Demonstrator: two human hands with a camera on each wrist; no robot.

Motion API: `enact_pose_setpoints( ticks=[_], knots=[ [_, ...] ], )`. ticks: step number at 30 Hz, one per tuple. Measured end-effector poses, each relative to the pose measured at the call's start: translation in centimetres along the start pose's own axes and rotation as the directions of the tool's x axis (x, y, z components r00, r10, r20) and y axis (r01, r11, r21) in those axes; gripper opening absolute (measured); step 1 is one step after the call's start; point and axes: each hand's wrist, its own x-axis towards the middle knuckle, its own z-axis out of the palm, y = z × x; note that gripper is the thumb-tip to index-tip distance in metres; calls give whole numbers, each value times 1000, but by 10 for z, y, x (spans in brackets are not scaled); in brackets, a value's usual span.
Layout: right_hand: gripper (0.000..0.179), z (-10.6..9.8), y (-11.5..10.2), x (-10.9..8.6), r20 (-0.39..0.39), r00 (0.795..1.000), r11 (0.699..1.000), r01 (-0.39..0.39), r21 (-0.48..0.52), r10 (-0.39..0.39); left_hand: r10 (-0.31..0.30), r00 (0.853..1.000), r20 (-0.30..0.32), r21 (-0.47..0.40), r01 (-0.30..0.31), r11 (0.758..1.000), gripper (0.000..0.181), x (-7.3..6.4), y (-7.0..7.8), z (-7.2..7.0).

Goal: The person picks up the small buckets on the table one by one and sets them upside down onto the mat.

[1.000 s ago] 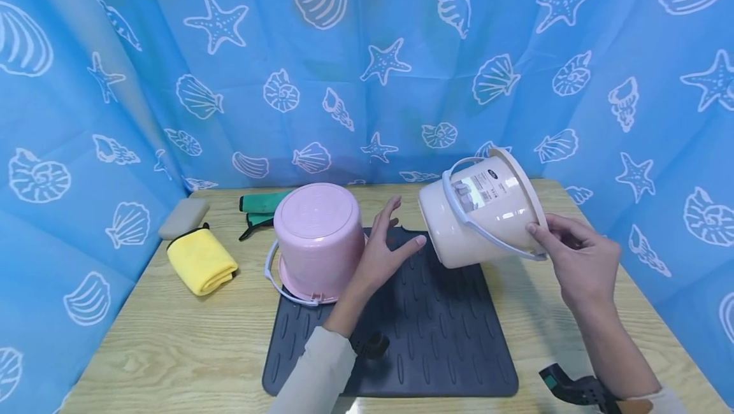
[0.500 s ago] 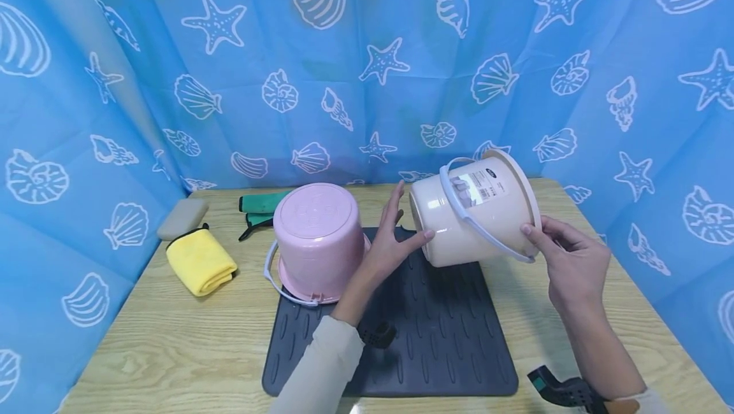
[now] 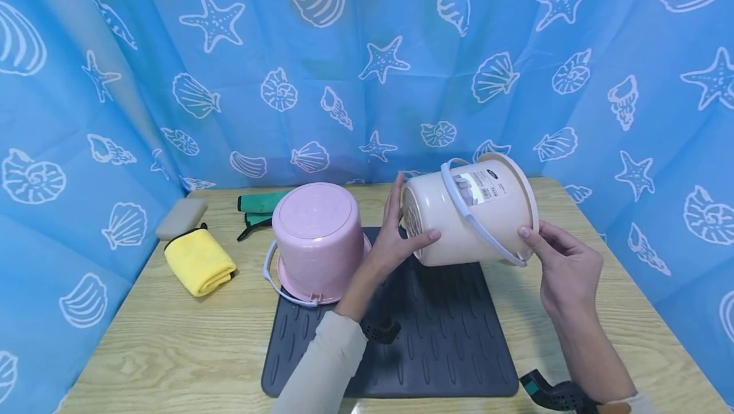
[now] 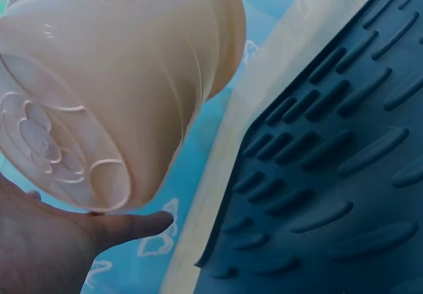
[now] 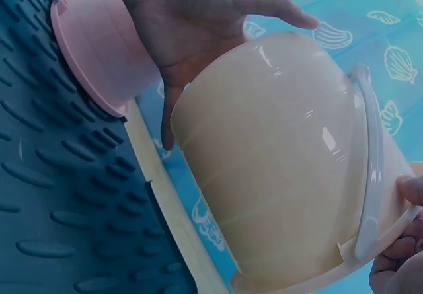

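A cream bucket (image 3: 499, 220) is held tilted on its side above the dark mat (image 3: 436, 344), its base facing left and its mouth right. My right hand (image 3: 570, 274) pinches its rim, thumb on the outside; the right wrist view shows those fingers (image 5: 396, 257) at the rim beside the pale handle (image 5: 373, 168). At the base, my left hand (image 3: 395, 245) is spread wide with straight fingers. In the left wrist view its thumb (image 4: 135, 224) lies just under the base edge; whether it touches I cannot tell. A pink bucket (image 3: 318, 245) stands upside down on the mat.
Left on the wooden table (image 3: 172, 344) lie a folded yellow cloth (image 3: 201, 261) and a greyish block (image 3: 181, 218). A green cloth (image 3: 258, 204) lies behind the pink bucket. A blue shell-patterned curtain (image 3: 344, 32) surrounds the table's back and sides.
The cream bucket has moved left and turned slightly, showing more of its base. My right hand moves with it. My left hand has shifted a little right, up to the base.
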Motion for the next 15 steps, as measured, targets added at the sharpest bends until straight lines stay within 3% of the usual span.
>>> enact_pose_setpoints(
  ticks=[8, 15],
  knots=[
    [29, 2, 4, -3, 16, 1000, 999, -24, 32, 23, 4, 1000, -7, 1, -4, 1000, 126, 2, -3, -4],
    [29, 0, 7, -3, 0, 1000, 1000, -17, -15, 17, 4, 1000, 0, 78, -4, 997, 111, 7, 5, -5]
  ],
)
